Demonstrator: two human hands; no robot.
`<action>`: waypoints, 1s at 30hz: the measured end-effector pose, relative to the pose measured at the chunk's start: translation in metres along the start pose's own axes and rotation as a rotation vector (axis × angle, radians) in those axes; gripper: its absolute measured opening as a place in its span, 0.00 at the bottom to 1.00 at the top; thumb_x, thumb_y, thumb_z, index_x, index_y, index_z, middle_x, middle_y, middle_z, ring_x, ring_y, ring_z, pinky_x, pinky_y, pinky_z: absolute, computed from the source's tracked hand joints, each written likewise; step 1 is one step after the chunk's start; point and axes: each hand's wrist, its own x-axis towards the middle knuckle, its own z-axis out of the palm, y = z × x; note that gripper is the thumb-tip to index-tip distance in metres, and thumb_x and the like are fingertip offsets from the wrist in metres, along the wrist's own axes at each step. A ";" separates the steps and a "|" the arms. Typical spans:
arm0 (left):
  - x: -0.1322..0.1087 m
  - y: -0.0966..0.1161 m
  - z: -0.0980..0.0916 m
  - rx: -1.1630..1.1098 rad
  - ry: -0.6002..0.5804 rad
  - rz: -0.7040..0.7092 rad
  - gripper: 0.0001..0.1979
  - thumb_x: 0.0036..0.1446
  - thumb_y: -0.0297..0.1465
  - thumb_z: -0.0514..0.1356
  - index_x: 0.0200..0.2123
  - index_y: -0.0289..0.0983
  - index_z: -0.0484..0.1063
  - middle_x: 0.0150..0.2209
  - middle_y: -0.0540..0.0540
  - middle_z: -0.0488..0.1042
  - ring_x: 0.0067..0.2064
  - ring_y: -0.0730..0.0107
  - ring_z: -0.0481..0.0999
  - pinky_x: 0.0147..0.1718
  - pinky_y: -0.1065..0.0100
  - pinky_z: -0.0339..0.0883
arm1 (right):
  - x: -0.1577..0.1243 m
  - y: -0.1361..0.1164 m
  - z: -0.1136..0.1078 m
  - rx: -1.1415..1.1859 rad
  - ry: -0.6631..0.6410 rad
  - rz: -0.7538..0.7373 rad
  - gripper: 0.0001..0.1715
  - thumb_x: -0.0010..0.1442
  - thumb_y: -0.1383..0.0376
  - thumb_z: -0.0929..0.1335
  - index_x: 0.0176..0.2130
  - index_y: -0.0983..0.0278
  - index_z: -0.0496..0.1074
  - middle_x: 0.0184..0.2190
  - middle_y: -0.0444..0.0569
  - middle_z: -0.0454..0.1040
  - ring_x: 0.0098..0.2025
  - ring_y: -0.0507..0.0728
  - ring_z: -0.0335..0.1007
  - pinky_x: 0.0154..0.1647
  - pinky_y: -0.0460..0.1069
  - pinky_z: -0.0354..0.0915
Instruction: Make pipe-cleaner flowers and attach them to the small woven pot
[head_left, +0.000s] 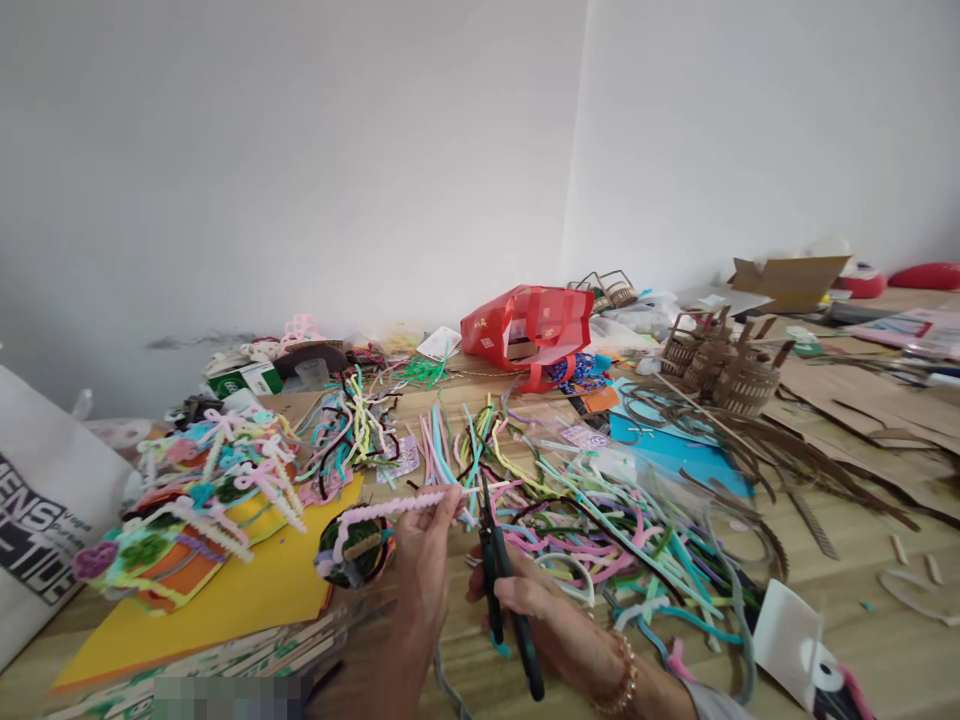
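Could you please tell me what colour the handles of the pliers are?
The handles look dark green, best in the head view.

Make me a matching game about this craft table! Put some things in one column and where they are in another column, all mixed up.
Things:
1. Pliers
2. Pink pipe cleaner
3. Red carrier bag
4. Small cardboard baskets

Places:
A. Pinched in the left hand
B. Standing beyond the blue sheet
C. Held in the right hand
D. Near the wall, at the table's far side

Right pairs: 1-C, 2-A, 3-D, 4-B
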 end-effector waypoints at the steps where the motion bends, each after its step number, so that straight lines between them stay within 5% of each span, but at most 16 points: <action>1: -0.002 0.000 0.001 0.025 -0.028 0.012 0.12 0.42 0.37 0.69 0.26 0.34 0.75 0.23 0.51 0.75 0.28 0.72 0.72 0.31 0.71 0.64 | -0.001 -0.002 0.000 -0.015 -0.005 -0.009 0.25 0.55 0.54 0.66 0.50 0.61 0.67 0.43 0.50 0.67 0.47 0.61 0.62 0.45 0.54 0.60; 8: -0.013 0.005 0.004 0.115 -0.109 0.008 0.10 0.46 0.37 0.66 0.27 0.36 0.74 0.24 0.52 0.74 0.31 0.69 0.72 0.35 0.69 0.64 | -0.008 -0.021 0.001 -0.182 -0.032 -0.066 0.18 0.57 0.55 0.65 0.45 0.61 0.67 0.40 0.48 0.66 0.47 0.60 0.60 0.47 0.53 0.58; 14: -0.017 0.013 0.005 0.128 -0.118 0.002 0.10 0.45 0.36 0.66 0.27 0.35 0.73 0.24 0.53 0.73 0.31 0.70 0.71 0.35 0.70 0.63 | -0.013 -0.034 0.006 -0.237 -0.044 -0.040 0.23 0.55 0.55 0.66 0.47 0.64 0.65 0.41 0.49 0.66 0.45 0.59 0.60 0.46 0.53 0.59; 30: -0.014 0.007 0.004 0.121 -0.104 0.002 0.14 0.41 0.40 0.69 0.25 0.35 0.74 0.23 0.51 0.74 0.29 0.68 0.72 0.32 0.69 0.64 | -0.008 -0.026 0.004 -0.207 -0.014 -0.034 0.24 0.53 0.58 0.66 0.49 0.64 0.66 0.41 0.49 0.66 0.44 0.59 0.60 0.44 0.52 0.59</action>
